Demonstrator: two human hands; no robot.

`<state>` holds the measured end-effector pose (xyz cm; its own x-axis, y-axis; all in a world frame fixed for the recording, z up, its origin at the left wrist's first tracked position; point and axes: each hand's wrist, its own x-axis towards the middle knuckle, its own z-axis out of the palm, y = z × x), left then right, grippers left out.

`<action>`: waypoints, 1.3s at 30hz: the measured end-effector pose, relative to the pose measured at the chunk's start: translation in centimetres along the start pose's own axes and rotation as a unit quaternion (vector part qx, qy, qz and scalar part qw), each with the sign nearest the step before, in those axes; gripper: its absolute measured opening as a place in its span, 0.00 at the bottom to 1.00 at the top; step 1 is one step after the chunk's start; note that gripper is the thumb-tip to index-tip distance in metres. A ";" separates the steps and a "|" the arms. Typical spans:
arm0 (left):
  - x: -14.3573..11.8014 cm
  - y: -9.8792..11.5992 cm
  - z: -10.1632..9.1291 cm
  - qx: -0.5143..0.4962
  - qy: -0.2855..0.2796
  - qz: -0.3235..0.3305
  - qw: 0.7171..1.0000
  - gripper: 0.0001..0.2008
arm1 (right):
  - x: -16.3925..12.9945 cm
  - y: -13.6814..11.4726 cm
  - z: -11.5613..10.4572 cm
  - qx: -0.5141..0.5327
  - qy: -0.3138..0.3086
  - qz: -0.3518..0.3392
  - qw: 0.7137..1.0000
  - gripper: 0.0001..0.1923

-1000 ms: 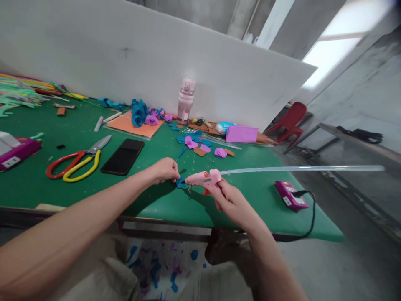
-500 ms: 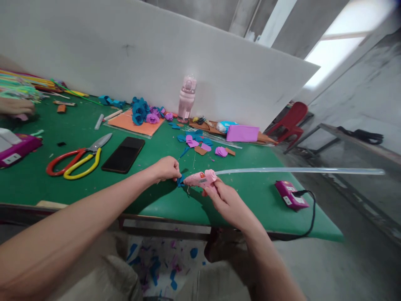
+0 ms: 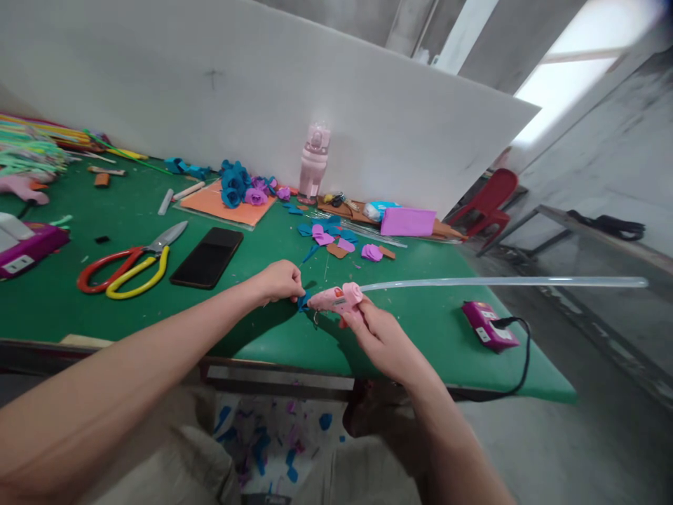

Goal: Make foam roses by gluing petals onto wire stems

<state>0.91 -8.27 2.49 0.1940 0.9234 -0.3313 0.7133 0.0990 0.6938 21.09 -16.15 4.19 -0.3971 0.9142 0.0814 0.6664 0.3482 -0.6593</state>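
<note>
My right hand (image 3: 376, 333) is wrapped round a pink hot glue gun (image 3: 334, 300), whose nozzle points left. A long clear glue stick (image 3: 499, 283) sticks out of its back end toward the right. With fingers pinched, my left hand (image 3: 284, 282) holds a small blue paper piece (image 3: 303, 301) low over the table. The nozzle tip meets or nearly meets that piece; I cannot tell if they touch. Beyond my hands lie loose blue petals (image 3: 326, 226) with purple and brown ones among them, plus a purple petal stack (image 3: 371, 253).
On the green table (image 3: 420, 315) are red-and-yellow scissors (image 3: 137, 265), a phone (image 3: 207, 257), finished paper flowers (image 3: 235, 184), a pink bottle (image 3: 314, 163) and a purple power strip (image 3: 490, 326). Another purple strip (image 3: 31, 249) and a pink glue gun (image 3: 24, 188) are at the left. A white board (image 3: 210, 91) stands behind.
The other person's hand at the far left has left the view, uncovering the pink glue gun there. My hands and the glue gun hold nearly the same place.
</note>
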 end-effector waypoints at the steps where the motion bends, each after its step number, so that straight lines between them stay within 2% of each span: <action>1: 0.0 0.0 0.0 -0.001 -0.001 -0.001 1.000 0.06 | 0.0 0.0 0.0 -0.001 0.000 0.000 1.000 0.16; 39: 0.1 -0.1 0.1 0.011 -0.004 0.013 1.000 0.05 | 0.1 0.0 0.2 -0.028 0.001 0.000 1.000 0.15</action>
<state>0.91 -8.21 2.34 0.2176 0.9226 -0.3186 0.7224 0.0673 0.6882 20.94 -16.13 4.03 -0.3966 0.9142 0.0831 0.7005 0.3599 -0.6162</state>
